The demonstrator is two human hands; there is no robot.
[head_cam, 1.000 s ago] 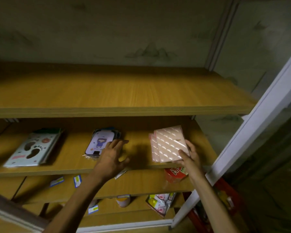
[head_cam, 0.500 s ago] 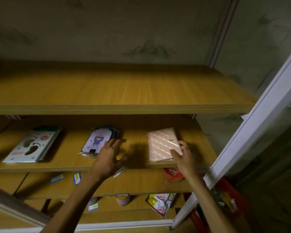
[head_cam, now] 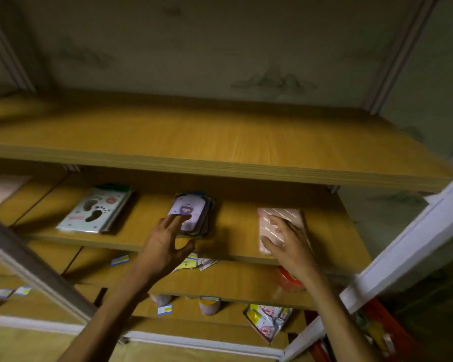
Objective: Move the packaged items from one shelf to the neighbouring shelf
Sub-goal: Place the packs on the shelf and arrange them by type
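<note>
1. The pink quilted pack (head_cam: 280, 226) lies flat near the right front of the middle shelf (head_cam: 236, 239).
2. My right hand (head_cam: 288, 241) rests on it, fingers spread; my left hand (head_cam: 168, 241), open, touches the purple card stack (head_cam: 190, 212).
3. Sliding either carelessly could tip it off the edge.

Dim, yellowish light. Pale wall (head_cam: 220, 53) with faint landscape print across twelve o'clock. Wooden shelving (head_cam: 220, 142) in stacked tiers through the middle, grain running left to right. White frame post (head_cam: 413, 246) slanting at three to four o'clock; grey bar (head_cam: 37, 265) crossing at eight o'clock.
</note>
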